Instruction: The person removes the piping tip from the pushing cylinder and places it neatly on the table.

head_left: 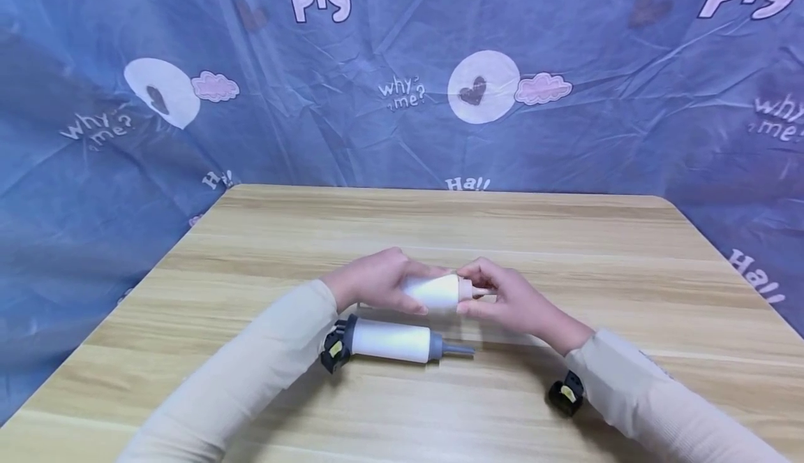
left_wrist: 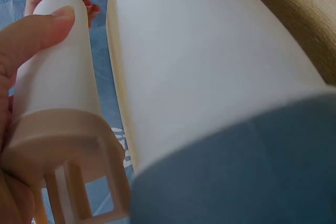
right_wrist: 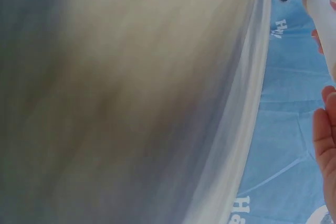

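My left hand (head_left: 380, 280) grips the body of a white cylinder with a narrow beige nozzle (head_left: 442, 292), its thumb lying along the near side. At the nozzle end, my right hand (head_left: 505, 301) pinches the beige collar (head_left: 465, 290) between thumb and fingers. The left wrist view shows a beige end piece (left_wrist: 58, 135) with a slotted frame behind the white body. Nearer to me lies a similar white cylinder (head_left: 391, 341) with a blue-grey nozzle (head_left: 457, 350), untouched by the fingers. Its blue-grey end looms large in the left wrist view.
Both cylinders are at the middle of a wood-grain table (head_left: 301, 225). A blue printed curtain (head_left: 352, 128) hangs behind and beside it. Black wrist cameras (head_left: 567, 394) sit under the sleeves, the left one right by the nearer cylinder's end.
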